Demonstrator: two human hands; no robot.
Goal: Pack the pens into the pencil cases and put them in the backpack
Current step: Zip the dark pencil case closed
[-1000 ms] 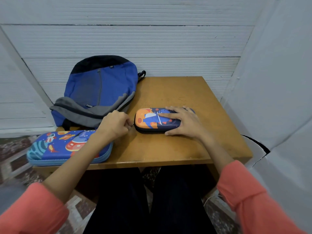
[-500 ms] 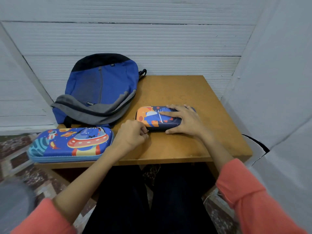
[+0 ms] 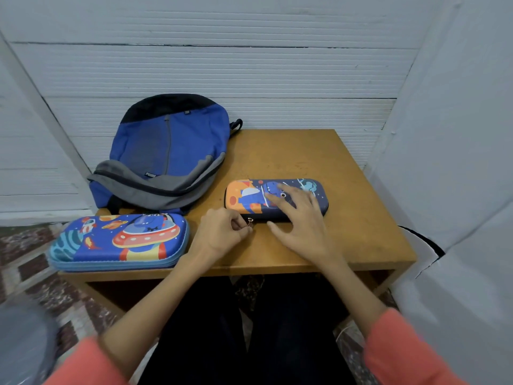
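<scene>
1. Pencil case, dark navy hard-shell with orange and blue cartoon print, lies flat near the middle of the square brown wooden table, lid down.
2. Left hand sits just at the case's front left side; thumb and forefinger pinch a small metal zip pull on the case's front edge, other fingers curled in.
3. Right hand rests on top of the case, fingers spread, thumb down by the front wall.
4. Second pencil case, larger, blue hard-shell with UFO and rocket print, lies closed at the table's front left corner, overhanging the left edge.
5. Blue, grey and black fabric backpack lies at the back left corner, touching the far side of the UFO case.
6. Coral sleeves on both forearms, pushed up.
7. No pens visible.
</scene>
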